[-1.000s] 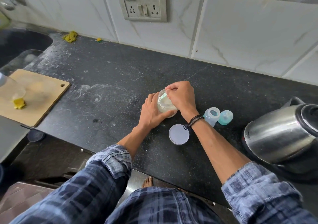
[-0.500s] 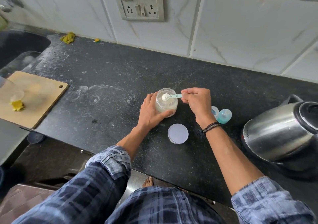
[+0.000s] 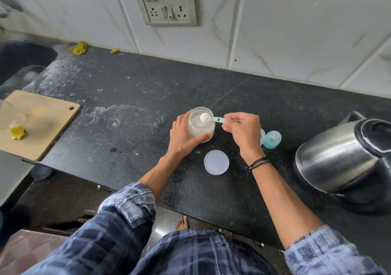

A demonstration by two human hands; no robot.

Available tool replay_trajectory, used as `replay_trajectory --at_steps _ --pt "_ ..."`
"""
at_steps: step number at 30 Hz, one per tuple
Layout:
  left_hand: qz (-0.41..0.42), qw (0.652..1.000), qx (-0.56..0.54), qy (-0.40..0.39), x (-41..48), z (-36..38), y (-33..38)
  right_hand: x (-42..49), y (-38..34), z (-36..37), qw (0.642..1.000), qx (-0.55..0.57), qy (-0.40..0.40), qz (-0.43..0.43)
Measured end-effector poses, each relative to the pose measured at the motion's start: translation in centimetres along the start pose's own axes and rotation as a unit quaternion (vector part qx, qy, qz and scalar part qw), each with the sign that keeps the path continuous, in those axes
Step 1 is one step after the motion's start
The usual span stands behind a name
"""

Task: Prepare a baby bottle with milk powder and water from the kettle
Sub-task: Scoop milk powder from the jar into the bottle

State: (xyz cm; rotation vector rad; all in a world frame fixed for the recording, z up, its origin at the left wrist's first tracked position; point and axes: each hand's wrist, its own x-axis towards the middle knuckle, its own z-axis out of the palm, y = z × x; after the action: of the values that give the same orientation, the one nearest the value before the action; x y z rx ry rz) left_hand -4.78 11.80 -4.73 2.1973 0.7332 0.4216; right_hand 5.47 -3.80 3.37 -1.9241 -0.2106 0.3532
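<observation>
Right hand (image 3: 243, 131) pinches a teal scoop (image 3: 216, 119) heaped with white powder (image 3: 204, 117) above the open jar (image 3: 201, 129), which the left hand (image 3: 182, 138) grips; the baby bottle (image 3: 262, 136) stands just right, partly hidden.

Lid (image 3: 216, 162) before jar (image 3: 201, 129), kettle (image 3: 340, 156) rightward

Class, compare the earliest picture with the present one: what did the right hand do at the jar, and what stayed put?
The right hand, which covered the mouth of the jar, has drawn back rightward. It pinches the scoop, now lifted above the jar and heaped with white powder. The left hand keeps gripping the jar; the lid, teal cap and kettle have not moved.
</observation>
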Motion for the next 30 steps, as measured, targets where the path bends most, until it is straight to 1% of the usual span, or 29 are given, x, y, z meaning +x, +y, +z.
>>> replay_trajectory --at_steps 3,5,7,10,12,13,14,16,19,22,26,30 --pt "-0.021 0.999 -0.03 0.018 -0.7 0.0 0.8 0.0 -0.2 -0.6 0.998 0.061 0.013 0.025" --pt "-0.008 0.997 -0.045 0.055 -1.3 0.0 1.4 -0.2 -0.5 -1.3 0.994 0.097 0.019 0.034" --pt "0.033 0.993 -0.054 0.104 -2.0 0.0 2.2 -0.4 -0.8 -2.3 0.991 0.126 0.029 0.038" --pt "0.1 0.976 -0.063 0.181 -2.7 0.5 3.6 -0.8 -1.1 -4.3 0.983 0.169 0.049 0.044" --pt "0.14 0.966 -0.062 0.206 -3.0 1.1 4.6 -1.1 -1.0 -5.8 0.979 0.19 0.059 0.041" --pt "0.159 0.963 -0.061 0.207 -3.1 1.6 5.1 -1.2 -0.8 -6.6 0.977 0.201 0.064 0.038" --pt "0.177 0.962 -0.064 0.198 -3.2 2.0 5.6 -1.3 -0.6 -7.3 0.974 0.214 0.071 0.036" --pt "0.201 0.964 -0.083 0.152 -3.6 2.9 6.3 -1.3 0.0 -8.6 0.969 0.229 0.089 0.034" --pt "0.2 0.97 -0.123 0.061 -4.1 4.2 7.4 -1.4 1.2 -10.1 0.965 0.237 0.106 0.03" --pt "0.195 0.971 -0.134 -0.014 -4.4 5.6 8.2 -1.5 2.3 -11.1 0.966 0.231 0.116 0.022" --pt "0.157 0.975 -0.131 -0.087 -4.7 7.1 9.2 -1.9 3.5 -11.9 0.972 0.194 0.136 0.004" --pt "0.084 0.978 -0.138 -0.131 -4.6 8.0 10.1 -2.3 4.7 -11.9 0.976 0.147 0.157 -0.002"
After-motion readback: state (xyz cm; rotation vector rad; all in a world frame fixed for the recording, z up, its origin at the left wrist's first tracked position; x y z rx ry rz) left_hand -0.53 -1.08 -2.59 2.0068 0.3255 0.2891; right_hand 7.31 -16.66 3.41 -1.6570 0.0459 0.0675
